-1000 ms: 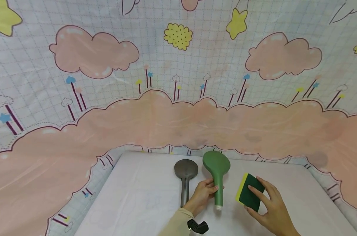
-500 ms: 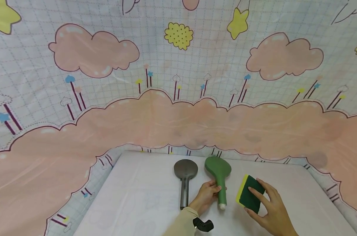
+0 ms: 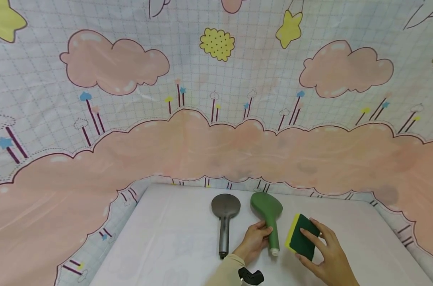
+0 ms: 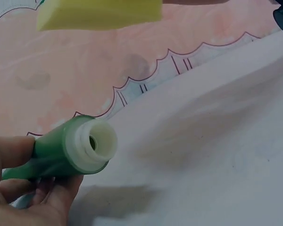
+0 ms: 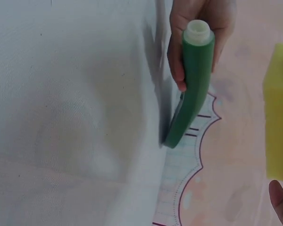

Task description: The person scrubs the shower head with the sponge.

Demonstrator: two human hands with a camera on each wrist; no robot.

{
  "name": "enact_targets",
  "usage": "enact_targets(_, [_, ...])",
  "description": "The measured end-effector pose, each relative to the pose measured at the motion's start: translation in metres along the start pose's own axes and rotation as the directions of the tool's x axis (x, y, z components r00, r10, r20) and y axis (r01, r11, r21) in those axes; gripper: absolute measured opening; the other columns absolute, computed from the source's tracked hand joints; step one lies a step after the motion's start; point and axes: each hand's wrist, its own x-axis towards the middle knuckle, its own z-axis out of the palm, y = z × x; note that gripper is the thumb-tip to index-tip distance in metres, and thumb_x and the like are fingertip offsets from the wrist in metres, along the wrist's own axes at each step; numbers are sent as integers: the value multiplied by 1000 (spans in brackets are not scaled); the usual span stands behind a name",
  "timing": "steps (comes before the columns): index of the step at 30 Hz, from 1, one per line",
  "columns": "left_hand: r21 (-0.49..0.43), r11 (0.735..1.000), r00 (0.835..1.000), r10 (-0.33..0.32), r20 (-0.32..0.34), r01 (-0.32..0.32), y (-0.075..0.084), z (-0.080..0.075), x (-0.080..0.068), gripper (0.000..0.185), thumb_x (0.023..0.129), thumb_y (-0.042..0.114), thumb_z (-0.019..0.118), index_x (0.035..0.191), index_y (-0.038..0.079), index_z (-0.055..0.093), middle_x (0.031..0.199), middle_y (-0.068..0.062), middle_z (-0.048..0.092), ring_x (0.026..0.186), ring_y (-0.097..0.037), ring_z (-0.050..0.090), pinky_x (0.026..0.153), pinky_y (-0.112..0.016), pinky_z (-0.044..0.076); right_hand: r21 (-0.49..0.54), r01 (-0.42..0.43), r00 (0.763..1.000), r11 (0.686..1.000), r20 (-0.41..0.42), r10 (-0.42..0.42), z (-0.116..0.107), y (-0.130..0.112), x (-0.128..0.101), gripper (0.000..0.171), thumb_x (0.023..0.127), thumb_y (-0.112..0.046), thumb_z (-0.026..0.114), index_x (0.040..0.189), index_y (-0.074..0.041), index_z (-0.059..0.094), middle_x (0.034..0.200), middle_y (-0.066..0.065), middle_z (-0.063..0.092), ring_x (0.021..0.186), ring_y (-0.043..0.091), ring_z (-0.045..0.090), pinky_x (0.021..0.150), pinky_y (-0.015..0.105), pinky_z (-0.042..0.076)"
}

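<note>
A green shower head with a white threaded end is held by its handle in my left hand, lifted and tilted over the white table. The right wrist view shows the green shower head gripped by the left hand, its head edge near the table. My right hand holds a green and yellow sponge just right of the handle. The sponge's yellow side shows close in the right wrist view, and the sponge tops the left wrist view.
A grey shower head lies flat on the table left of the green one. A pink and white cartoon cloud curtain hangs behind and around the table. A black wrist strap piece shows at the bottom edge.
The green shower head has shifted right and tilted, its handle end swinging toward the sponge. The sponge and right hand edged slightly left toward it. The grey shower head has not moved.
</note>
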Motion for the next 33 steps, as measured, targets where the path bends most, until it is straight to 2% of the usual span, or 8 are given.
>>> enact_targets(6, [157,987,993,50,-102,-34,4,-1,-1,49,91,4,65,133,-15,49,114,-19,69,92,-16,67,79,-32,57,1,-20,1000,1000,2,20,1,0,0,78,53,-33,95,125,-24,66,146,14,47,123,30,42,94,5,27])
enact_targets(9, [194,980,987,67,-149,-37,6,-2,-1,47,87,2,68,129,-14,53,112,-20,70,90,-18,70,75,-31,58,4,-32,999,999,8,32,1,-1,-1,79,53,-31,96,126,-25,66,146,14,47,123,31,43,95,3,26])
enact_targets(15, [240,970,981,75,-181,-30,6,-5,-3,42,85,-3,68,123,-17,56,110,-26,70,92,-24,71,76,-34,59,-2,-46,999,999,18,46,3,-2,-2,78,54,-32,96,125,-26,66,145,13,47,121,31,44,93,1,26])
enact_targets(19, [273,961,976,90,-198,-33,4,-6,-3,38,83,-4,70,117,-16,61,105,-26,71,90,-22,72,73,-32,59,6,-41,999,999,8,41,4,-3,-2,78,53,-31,96,125,-25,66,145,14,48,120,30,45,93,1,26])
enact_targets(23, [370,928,965,138,-224,-47,5,-5,-3,28,79,-2,75,105,-11,68,92,-18,75,78,-15,70,66,-28,57,3,-32,999,999,16,32,5,-3,-1,78,53,-31,95,125,-25,66,145,13,47,120,28,44,92,0,28])
enact_targets(29, [531,845,945,221,-241,-63,11,-6,-6,16,78,0,73,94,-3,73,76,-5,72,62,-7,62,56,-22,51,17,-24,1000,1000,17,23,5,-3,2,76,54,-32,95,124,-23,67,145,15,47,120,28,43,94,-1,26])
enact_targets(32, [562,824,942,243,-232,-74,15,-9,-6,13,79,1,70,92,0,73,72,0,69,59,-5,58,52,-21,47,25,-8,1000,1000,12,8,3,-4,8,76,55,-33,95,125,-22,66,144,15,47,121,27,43,95,-2,24])
enact_targets(33, [561,824,943,242,-227,-76,16,-10,-7,13,79,1,69,92,0,73,72,0,68,59,-5,57,52,-20,47,26,1,1000,1000,11,-1,2,-4,10,77,54,-33,95,125,-22,66,144,16,47,122,27,42,95,-2,25])
